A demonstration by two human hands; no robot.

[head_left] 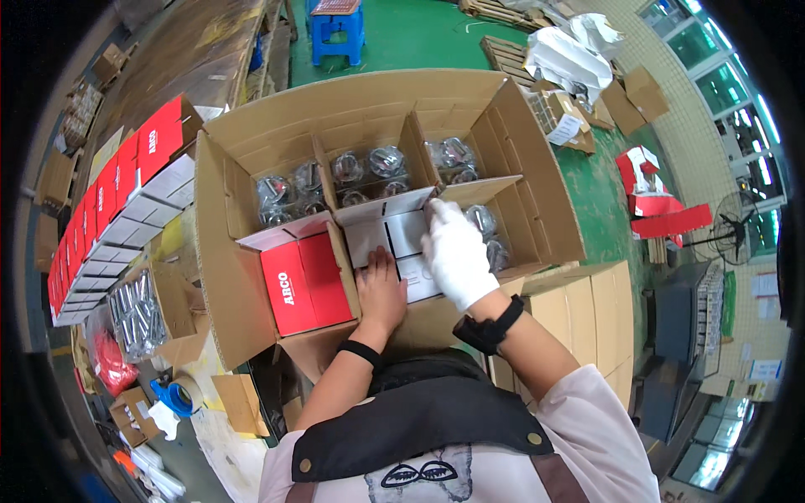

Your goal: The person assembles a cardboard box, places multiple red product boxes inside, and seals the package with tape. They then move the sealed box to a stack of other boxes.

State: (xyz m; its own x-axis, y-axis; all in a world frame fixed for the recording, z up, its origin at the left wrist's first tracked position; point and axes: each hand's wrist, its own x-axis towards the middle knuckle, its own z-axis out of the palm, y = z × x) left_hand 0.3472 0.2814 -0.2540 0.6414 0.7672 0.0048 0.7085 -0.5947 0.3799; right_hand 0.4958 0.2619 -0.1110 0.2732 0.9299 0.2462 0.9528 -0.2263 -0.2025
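Note:
A large open carton [231, 277] stands before me, split by brown cardboard dividers [419, 159]. My bare left hand [381, 292] lies with outstretched fingers on a white box [362, 241] in the front middle compartment. Over that compartment's right side, my white-gloved right hand [457, 256] has its fingers drawn together at the divider corner; what they hold, if anything, is hidden. More white box tops [417, 278] show between my hands. A red box [308, 283] fills the front left compartment. Shiny metal parts in clear plastic [386, 162] sit in the back compartments and front right one.
Red-and-white boxes [117, 189] stand in a row at left. Below them is a carton of metal tubes [138, 314], near a blue tape dispenser [173, 396]. Closed brown cartons [587, 318] stand at right. A blue stool [337, 38] and a fan [734, 230] are farther off.

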